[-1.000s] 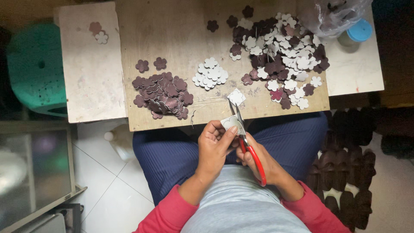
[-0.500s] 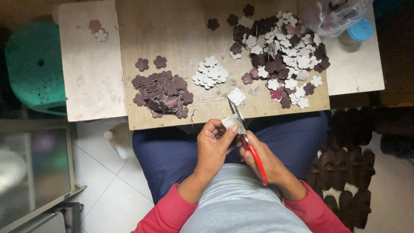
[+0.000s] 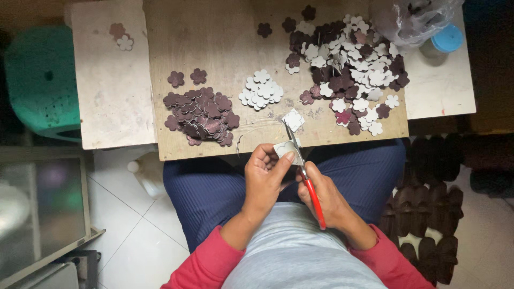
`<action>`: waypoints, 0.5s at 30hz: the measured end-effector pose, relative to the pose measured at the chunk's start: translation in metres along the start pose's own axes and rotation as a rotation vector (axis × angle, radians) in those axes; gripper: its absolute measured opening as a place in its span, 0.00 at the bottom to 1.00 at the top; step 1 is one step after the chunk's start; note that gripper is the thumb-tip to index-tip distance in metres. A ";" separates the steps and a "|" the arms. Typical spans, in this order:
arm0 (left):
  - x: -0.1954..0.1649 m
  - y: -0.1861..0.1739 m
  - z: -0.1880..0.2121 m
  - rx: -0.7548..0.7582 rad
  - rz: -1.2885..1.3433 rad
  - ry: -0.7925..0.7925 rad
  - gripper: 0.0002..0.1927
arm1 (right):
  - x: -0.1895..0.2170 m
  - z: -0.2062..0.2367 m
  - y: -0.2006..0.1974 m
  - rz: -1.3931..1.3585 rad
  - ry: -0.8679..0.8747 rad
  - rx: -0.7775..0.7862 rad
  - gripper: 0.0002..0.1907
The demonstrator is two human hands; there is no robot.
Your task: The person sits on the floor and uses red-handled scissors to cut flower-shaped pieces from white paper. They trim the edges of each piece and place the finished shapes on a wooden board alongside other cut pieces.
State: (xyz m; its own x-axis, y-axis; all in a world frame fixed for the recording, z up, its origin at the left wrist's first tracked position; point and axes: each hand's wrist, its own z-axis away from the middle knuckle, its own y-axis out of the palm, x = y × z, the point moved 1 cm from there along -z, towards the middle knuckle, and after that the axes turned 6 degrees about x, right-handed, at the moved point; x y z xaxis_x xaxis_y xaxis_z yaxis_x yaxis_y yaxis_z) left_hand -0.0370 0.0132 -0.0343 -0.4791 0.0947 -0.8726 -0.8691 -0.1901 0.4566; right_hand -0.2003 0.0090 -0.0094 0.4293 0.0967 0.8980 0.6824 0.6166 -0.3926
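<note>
Your left hand has its grip pinched shut on a small pale flower piece, thumb on top, so the piece stays flat right at the jaws of the red-handled pliers, which your right hand has clamped in its fist. Both wrists sit low over your lap, just off the near edge of the worktop, elbows tucked in. The sorted stuff stays within easy reach: dark flower pile left, white pile middle, mixed heap right.
</note>
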 end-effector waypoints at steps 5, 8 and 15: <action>-0.005 0.005 -0.004 -0.034 0.146 -0.055 0.13 | 0.006 0.001 -0.001 -0.130 0.061 0.071 0.29; -0.007 0.007 -0.004 -0.015 0.124 -0.072 0.13 | 0.009 0.001 -0.004 -0.201 0.030 0.109 0.36; -0.009 0.006 0.000 0.012 0.082 -0.080 0.14 | 0.009 0.001 -0.010 -0.109 -0.029 0.153 0.36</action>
State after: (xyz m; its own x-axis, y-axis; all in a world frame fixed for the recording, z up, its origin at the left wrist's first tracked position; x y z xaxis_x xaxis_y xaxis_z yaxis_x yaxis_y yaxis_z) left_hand -0.0378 0.0112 -0.0234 -0.5567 0.1569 -0.8157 -0.8276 -0.1887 0.5286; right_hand -0.2040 0.0040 0.0029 0.3391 0.0438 0.9397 0.6252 0.7359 -0.2599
